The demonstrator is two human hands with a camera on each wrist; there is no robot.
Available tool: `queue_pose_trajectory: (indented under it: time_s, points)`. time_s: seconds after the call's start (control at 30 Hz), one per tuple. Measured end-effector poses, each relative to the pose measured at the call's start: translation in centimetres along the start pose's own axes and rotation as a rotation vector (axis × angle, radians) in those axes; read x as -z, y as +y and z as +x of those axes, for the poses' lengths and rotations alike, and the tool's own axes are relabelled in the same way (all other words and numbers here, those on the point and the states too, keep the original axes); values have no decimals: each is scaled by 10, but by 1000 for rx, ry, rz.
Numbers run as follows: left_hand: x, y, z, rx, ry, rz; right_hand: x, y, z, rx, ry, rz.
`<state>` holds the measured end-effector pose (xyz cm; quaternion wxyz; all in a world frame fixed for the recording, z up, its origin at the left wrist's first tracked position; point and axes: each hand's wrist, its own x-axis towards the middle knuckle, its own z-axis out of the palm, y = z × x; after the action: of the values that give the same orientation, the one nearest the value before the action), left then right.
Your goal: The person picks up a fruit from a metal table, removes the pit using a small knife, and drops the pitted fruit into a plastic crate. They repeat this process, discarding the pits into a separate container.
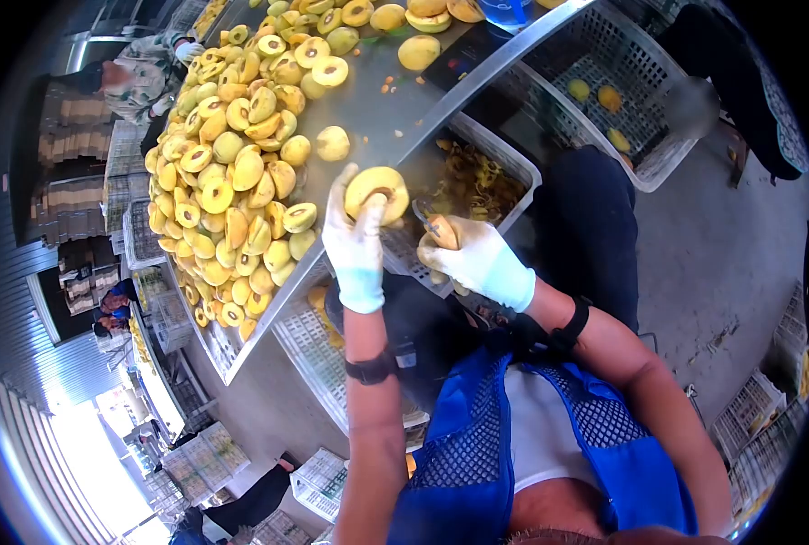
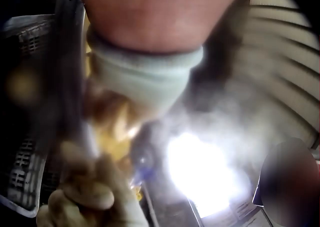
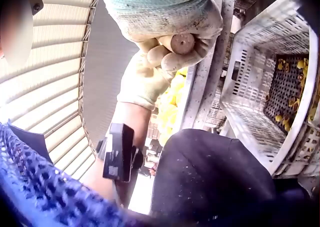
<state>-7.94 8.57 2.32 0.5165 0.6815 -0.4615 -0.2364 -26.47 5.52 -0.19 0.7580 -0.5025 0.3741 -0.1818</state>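
Observation:
In the head view my gloved left hand point(image 1: 355, 245) holds up a yellow peach half point(image 1: 359, 188), its cut face showing and the thumb pressed on its middle. Close to the right of it, my gloved right hand point(image 1: 486, 265) grips a small tool by its wooden handle point(image 1: 442, 232). A thin curved metal end point(image 1: 419, 211) points from the handle towards the peach half. The right wrist view shows the round butt of the handle point(image 3: 183, 43) between curled fingers, with the left hand point(image 3: 141, 82) just beyond. The left wrist view is blurred.
Many peach halves point(image 1: 232, 173) are heaped on the metal table point(image 1: 386, 118), whose raised edge point(image 1: 459, 97) runs beside my hands. A crate point(image 1: 530, 173) of scraps stands below that edge. Another crate point(image 1: 645, 177) with a few fruits is farther right. Another person point(image 1: 146, 77) works across the table.

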Motion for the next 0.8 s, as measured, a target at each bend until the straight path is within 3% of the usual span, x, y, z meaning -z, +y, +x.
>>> queue_pose_trajectory:
  time_s: [0.03,0.1,0.17,0.23,0.47,0.57,0.63,0.73,0.8]
  points:
    - [-4,-4,-7,-80,35,99,-1,4,1,52,27,-40]
    - [-13,-6,-22,3,77,72,-3,19,7,160,78,-121]
    - [-20,-1,-32,-72,112,217,-3,23,9,166,82,-111]
    - [-28,3,-39,-25,143,176,-3,21,8,187,87,-128]
    - [-41,5,-51,64,207,131,-6,31,8,94,-4,73]
    - [-41,3,-53,-46,194,298,-5,33,9,75,-52,131]
    - [-43,2,-56,-9,199,240,-2,27,7,73,-80,121]
    - [-47,5,-59,9,206,221,6,19,3,-101,-241,231]
    - [-47,4,-60,-18,182,237,6,28,7,-69,-219,199]
